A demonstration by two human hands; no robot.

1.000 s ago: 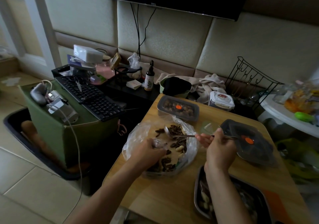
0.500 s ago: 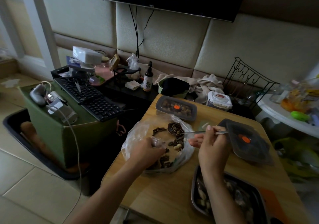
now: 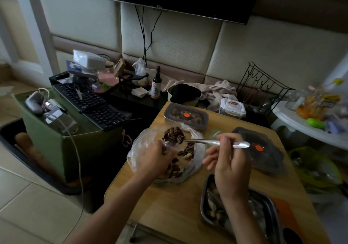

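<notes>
A clear plastic bag (image 3: 198,149) of dark striped seeds and pale nuts lies on the wooden table (image 3: 169,206). My left hand (image 3: 157,161) grips the bag's near rim and holds it up. My right hand (image 3: 228,161) pinches the handle of a metal spoon (image 3: 207,141). The spoon's bowl is heaped with dark seeds (image 3: 174,134) and is lifted just above the bag's far edge. A metal tray (image 3: 271,204) with nuts sits under my right forearm.
A lidded container (image 3: 186,115) with an orange sticker stands behind the bag; a dark lid (image 3: 263,149) lies right of it. A keyboard (image 3: 90,102) rests on a green box (image 3: 56,146) to the left. A white round table (image 3: 301,127) with clutter stands at right.
The spoon went from lying in the bag's contents to lifted with a heap of dark seeds. My right hand rose slightly. My left hand kept its hold on the bag.
</notes>
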